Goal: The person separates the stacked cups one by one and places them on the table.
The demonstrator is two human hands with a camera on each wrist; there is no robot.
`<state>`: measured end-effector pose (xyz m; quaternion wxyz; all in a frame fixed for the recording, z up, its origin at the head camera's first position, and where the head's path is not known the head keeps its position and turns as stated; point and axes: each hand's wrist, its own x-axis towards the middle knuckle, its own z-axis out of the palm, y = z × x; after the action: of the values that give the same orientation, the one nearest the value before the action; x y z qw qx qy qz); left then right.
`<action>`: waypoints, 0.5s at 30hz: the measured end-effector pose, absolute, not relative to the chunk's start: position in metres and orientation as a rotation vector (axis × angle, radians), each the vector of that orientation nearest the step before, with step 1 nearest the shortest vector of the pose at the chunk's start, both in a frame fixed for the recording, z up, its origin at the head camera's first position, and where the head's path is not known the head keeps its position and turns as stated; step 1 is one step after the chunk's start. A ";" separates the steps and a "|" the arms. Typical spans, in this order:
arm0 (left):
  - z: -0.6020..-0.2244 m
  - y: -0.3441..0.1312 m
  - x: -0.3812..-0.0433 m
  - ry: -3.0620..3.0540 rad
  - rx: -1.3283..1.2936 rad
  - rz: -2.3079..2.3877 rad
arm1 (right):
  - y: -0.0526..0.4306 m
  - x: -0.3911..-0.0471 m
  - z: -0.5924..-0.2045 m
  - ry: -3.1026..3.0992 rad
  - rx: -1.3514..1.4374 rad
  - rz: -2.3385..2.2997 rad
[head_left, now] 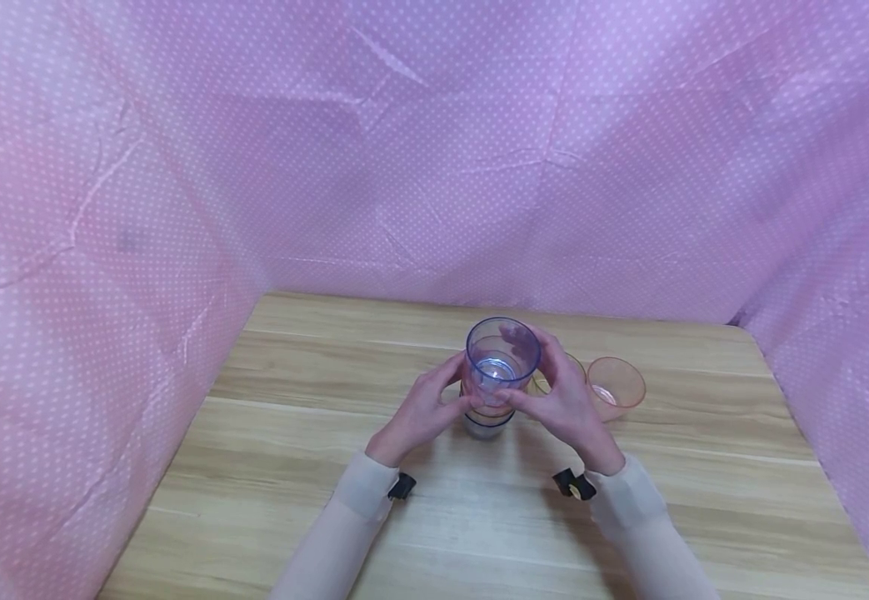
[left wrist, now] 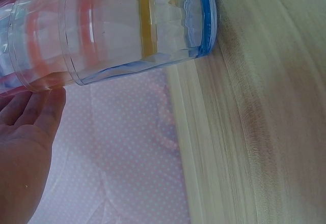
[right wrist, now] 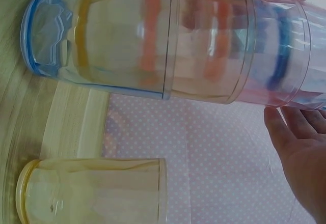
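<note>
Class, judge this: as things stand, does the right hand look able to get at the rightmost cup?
Probably yes, but only after letting go: the right hand is holding the stack. The rightmost cup stands close by that hand, its rim uncovered.

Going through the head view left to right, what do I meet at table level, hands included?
Left hand → stack of cups between the hands → right hand → orange-tinted cup. The yellow cup is partly hidden behind the right hand, so I leave it unplaced.
</note>
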<state>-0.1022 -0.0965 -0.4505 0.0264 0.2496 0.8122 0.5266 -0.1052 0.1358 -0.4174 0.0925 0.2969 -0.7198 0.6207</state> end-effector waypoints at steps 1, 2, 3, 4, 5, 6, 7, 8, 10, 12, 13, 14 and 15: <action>-0.451 -0.096 -0.102 2.510 0.769 1.627 | 0.136 -0.105 -0.417 -2.136 0.881 1.843; -0.451 -0.096 -0.102 2.512 0.767 1.625 | 0.136 -0.105 -0.417 -2.134 0.880 1.845; -0.451 -0.096 -0.102 2.513 0.765 1.625 | 0.136 -0.105 -0.417 -2.132 0.883 1.845; -0.451 -0.097 -0.102 2.513 0.764 1.624 | 0.136 -0.105 -0.417 -2.127 0.885 1.848; -0.450 -0.097 -0.102 2.511 0.764 1.624 | 0.136 -0.105 -0.417 -2.124 0.886 1.848; -0.450 -0.097 -0.102 2.511 0.763 1.624 | 0.136 -0.105 -0.417 -2.118 0.889 1.846; -0.450 -0.097 -0.102 2.510 0.765 1.624 | 0.136 -0.105 -0.416 -2.112 0.892 1.846; -0.450 -0.097 -0.102 2.510 0.767 1.624 | 0.136 -0.105 -0.416 -2.105 0.895 1.845; -0.450 -0.097 -0.102 2.508 0.775 1.626 | 0.136 -0.105 -0.415 -2.089 0.902 1.845; -0.451 -0.097 -0.102 2.512 0.786 1.626 | 0.136 -0.105 -0.414 -2.074 0.905 1.848; -0.451 -0.097 -0.102 2.515 0.792 1.628 | 0.136 -0.105 -0.414 -2.065 0.906 1.852; -0.451 -0.097 -0.103 2.517 0.798 1.629 | 0.136 -0.105 -0.413 -2.056 0.905 1.860; -0.451 -0.097 -0.103 2.519 0.803 1.630 | 0.136 -0.105 -0.412 -2.049 0.903 1.869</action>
<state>-0.1027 -0.0974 -0.4513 0.0179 0.2585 0.8108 0.5249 -0.1046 0.1356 -0.4124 0.1124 0.3076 -0.6982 0.6366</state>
